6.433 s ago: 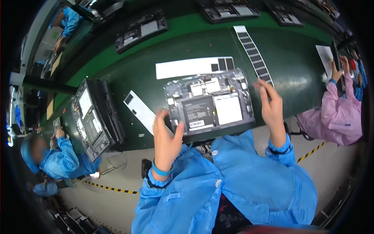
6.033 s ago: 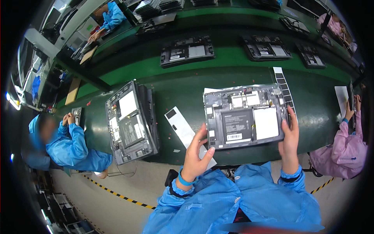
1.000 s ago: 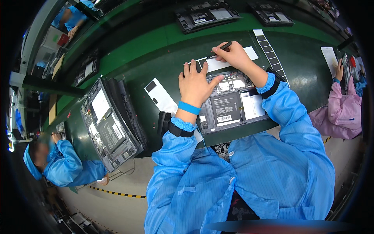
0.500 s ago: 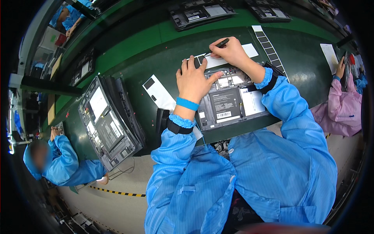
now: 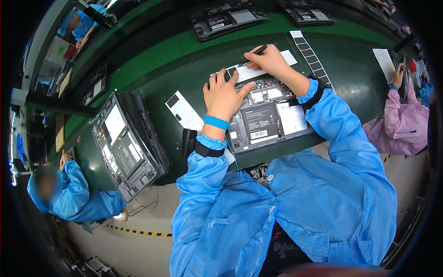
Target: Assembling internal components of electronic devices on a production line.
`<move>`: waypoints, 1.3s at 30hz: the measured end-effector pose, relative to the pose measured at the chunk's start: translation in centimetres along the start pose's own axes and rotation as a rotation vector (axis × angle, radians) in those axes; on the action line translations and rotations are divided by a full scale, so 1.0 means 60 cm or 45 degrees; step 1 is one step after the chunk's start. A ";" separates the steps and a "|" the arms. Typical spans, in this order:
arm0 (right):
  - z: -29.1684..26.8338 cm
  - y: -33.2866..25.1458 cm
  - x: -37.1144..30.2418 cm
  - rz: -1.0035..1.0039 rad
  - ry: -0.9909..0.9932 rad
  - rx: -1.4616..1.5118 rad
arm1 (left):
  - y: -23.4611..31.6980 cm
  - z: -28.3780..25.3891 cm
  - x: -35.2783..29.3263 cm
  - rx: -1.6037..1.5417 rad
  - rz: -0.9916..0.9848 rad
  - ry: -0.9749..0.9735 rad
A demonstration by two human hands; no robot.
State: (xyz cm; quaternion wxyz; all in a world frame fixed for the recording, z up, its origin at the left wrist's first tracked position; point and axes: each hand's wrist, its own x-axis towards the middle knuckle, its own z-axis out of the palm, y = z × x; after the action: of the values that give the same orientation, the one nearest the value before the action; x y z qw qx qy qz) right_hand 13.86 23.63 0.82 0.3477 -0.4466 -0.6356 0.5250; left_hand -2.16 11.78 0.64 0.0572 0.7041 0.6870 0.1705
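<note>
Green tabletop (image 5: 152,69) across the upper frame, curving toward the rim; second opened device (image 5: 125,145) lying at left of centre, more dark units (image 5: 228,17) along the top edge. Opened device with dark battery and circuit boards (image 5: 267,121) at centre, just above the blue sleeves. White strip sheet (image 5: 260,69) touching its upper edge, another white sheet (image 5: 184,111) just to its left. Left hand (image 5: 224,94) spread flat, fingers pressed on the device's upper left corner. Right hand (image 5: 270,61) closed around a thin black pen-like tool (image 5: 253,55), tip on the white strip sheet
</note>
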 end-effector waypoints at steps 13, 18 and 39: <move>0.007 0.004 0.007 -0.022 -0.095 0.111 | -0.002 -0.002 0.003 0.017 0.000 -0.016; -0.012 -0.011 0.000 -0.127 0.020 0.454 | 0.005 -0.006 0.002 0.125 0.051 0.027; -0.113 0.007 -0.167 -0.020 0.001 0.313 | 0.095 -0.015 0.005 -0.766 -0.165 -0.255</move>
State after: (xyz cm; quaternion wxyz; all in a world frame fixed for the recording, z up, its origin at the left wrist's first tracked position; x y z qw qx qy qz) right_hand 23.71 16.71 2.09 0.4041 -0.3960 -0.5697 0.5960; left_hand 2.94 11.62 3.34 0.3409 0.6235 0.6402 0.2918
